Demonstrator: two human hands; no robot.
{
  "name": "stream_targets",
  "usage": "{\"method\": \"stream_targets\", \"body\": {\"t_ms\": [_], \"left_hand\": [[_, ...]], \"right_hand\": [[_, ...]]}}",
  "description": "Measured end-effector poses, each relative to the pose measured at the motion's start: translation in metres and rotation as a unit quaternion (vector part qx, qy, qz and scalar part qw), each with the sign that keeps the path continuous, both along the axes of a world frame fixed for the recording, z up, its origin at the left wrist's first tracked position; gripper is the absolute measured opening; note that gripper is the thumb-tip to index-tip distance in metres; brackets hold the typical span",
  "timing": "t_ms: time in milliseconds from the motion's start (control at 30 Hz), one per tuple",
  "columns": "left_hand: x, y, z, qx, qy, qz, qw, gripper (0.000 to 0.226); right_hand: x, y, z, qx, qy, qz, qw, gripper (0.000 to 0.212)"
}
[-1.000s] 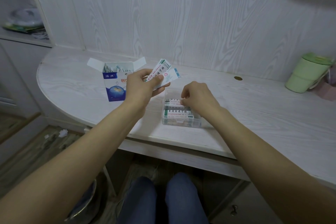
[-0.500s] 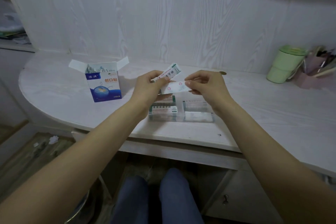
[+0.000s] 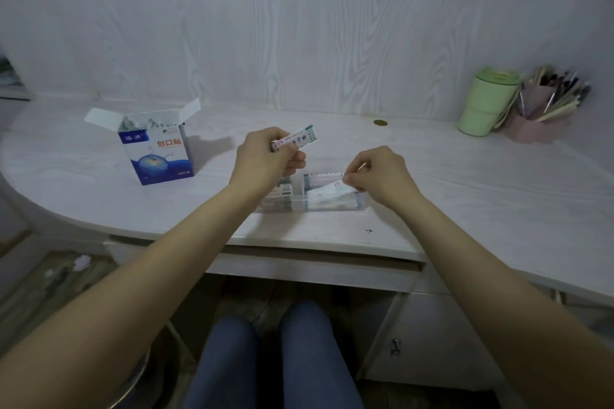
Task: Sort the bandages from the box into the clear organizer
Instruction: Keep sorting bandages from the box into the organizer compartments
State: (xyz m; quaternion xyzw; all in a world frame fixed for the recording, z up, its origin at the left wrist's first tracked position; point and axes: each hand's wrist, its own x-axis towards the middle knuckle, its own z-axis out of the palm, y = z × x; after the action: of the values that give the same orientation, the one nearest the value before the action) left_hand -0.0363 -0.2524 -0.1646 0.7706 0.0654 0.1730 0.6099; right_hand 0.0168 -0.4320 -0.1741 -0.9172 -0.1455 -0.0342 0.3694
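Observation:
An open blue-and-white bandage box (image 3: 156, 151) stands upright on the desk at the left, flaps spread. The clear organizer (image 3: 327, 204) lies near the desk's front edge, with bandages in both compartments. My left hand (image 3: 265, 161) hovers above its left end and pinches a wrapped bandage (image 3: 299, 139) that sticks out to the right. My right hand (image 3: 382, 176) is over the right compartment, pinching a pale bandage (image 3: 329, 191) whose lower end dips into that compartment.
A green cup (image 3: 485, 106) and a pink pen holder (image 3: 538, 113) full of pens stand at the back right by the wall. A coin-like disc (image 3: 380, 123) lies on the desk behind the hands. A drawer front runs under the desk edge.
My right hand took one bandage from my left hand and lowered it to the organizer's right compartment. The left hand stays raised with the other bandage.

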Motion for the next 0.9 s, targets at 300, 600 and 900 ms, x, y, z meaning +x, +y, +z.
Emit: {"method": "stream_targets", "body": {"t_ms": [300, 600, 900], "left_hand": [[-0.006, 0.004, 0.0, -0.003, 0.004, -0.01, 1.0, 0.012], [-0.013, 0.003, 0.007, -0.053, 0.004, -0.044, 0.998, 0.009], [-0.023, 0.011, 0.014, -0.092, 0.02, -0.1, 0.991, 0.009]], "right_hand": [[-0.001, 0.014, 0.002, -0.191, -0.046, 0.012, 0.98, 0.007], [0.002, 0.016, 0.007, -0.223, -0.036, 0.06, 0.972, 0.014], [-0.014, 0.032, 0.022, 0.252, 0.048, 0.12, 0.959, 0.016]]}}
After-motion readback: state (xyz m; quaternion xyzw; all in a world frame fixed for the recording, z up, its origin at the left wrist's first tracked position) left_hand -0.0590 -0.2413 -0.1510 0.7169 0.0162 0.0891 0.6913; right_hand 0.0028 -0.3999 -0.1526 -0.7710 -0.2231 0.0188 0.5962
